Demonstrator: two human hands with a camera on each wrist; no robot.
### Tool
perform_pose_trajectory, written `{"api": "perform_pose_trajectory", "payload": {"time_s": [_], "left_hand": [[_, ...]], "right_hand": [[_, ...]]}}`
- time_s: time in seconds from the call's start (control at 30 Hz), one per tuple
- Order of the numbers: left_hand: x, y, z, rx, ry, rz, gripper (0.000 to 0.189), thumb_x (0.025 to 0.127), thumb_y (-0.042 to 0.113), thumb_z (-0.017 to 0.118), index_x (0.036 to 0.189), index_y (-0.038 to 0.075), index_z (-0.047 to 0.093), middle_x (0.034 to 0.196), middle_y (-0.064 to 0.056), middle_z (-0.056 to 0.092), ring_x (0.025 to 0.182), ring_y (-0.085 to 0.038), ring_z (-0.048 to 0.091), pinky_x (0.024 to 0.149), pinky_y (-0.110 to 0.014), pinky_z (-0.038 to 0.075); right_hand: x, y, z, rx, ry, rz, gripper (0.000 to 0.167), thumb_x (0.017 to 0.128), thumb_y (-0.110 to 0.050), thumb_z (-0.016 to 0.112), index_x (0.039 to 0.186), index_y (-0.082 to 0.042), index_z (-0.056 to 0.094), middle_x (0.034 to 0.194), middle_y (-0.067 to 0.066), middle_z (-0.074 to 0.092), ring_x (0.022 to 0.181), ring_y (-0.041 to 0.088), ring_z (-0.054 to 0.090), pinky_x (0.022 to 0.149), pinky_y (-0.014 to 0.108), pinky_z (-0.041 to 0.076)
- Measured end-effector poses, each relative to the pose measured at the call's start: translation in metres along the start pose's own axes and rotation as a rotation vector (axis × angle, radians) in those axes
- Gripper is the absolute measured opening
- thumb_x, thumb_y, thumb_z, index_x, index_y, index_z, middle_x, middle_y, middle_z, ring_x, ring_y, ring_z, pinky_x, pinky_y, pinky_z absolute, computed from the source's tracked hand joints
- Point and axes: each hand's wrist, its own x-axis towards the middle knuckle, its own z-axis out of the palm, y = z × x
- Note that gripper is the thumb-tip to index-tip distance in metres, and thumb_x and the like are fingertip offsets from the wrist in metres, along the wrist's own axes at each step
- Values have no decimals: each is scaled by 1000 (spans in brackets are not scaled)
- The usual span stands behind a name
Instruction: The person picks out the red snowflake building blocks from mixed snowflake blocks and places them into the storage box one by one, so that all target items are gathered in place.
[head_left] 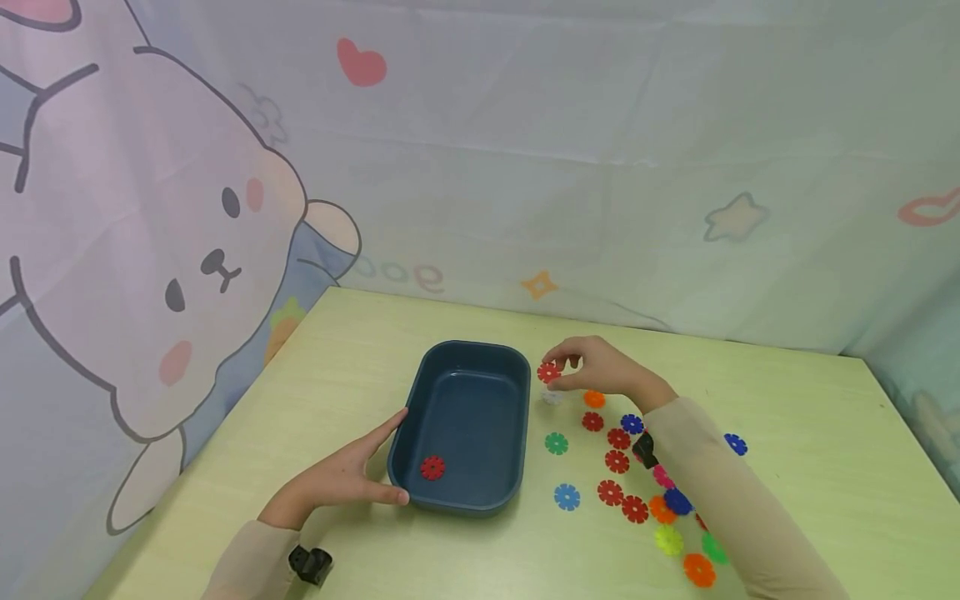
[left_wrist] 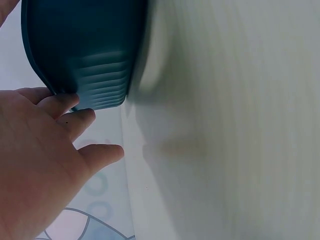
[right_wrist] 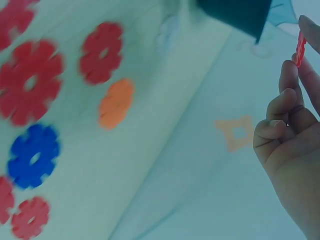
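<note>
A dark blue rectangular tub (head_left: 468,433) stands on the table with one red snowflake disc (head_left: 432,467) lying in its near left corner. My left hand (head_left: 337,475) rests against the tub's left side, fingers and thumb spread along it; the left wrist view shows the fingertips (left_wrist: 85,117) touching its outer wall. Just off the tub's far right side, my right hand (head_left: 596,367) pinches another red snowflake disc (head_left: 549,372) between thumb and fingers, above the table. In the right wrist view that pinched disc (right_wrist: 300,49) appears edge-on.
Several loose snowflake discs lie right of the tub, among them a green one (head_left: 557,443), a light blue one (head_left: 567,497), an orange one (head_left: 699,570) and a clear one (head_left: 552,397). The right forearm covers some. A printed cloth (head_left: 480,167) hangs behind the table.
</note>
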Motion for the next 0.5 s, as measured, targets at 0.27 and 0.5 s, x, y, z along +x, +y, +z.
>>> {"api": "perform_pose_trajectory", "payload": {"time_s": [0.27, 0.5], "left_hand": [[1, 2, -1, -5, 2, -10, 110, 78, 30, 81, 156, 11, 7, 161, -16, 9, 146, -39, 11, 110, -64, 20], [-1, 4, -1, 2, -8, 1, 111, 77, 30, 82, 156, 11, 6, 160, -18, 11, 145, -42, 12, 109, -65, 21]], "right_hand": [[17, -24, 12, 18, -42, -137, 34, 83, -23, 77, 113, -9, 70, 97, -3, 64, 92, 26, 56, 82, 37, 47], [30, -48, 26, 4, -96, -191, 33, 83, -23, 77, 111, -9, 70, 97, -1, 62, 90, 20, 57, 82, 36, 49]]}}
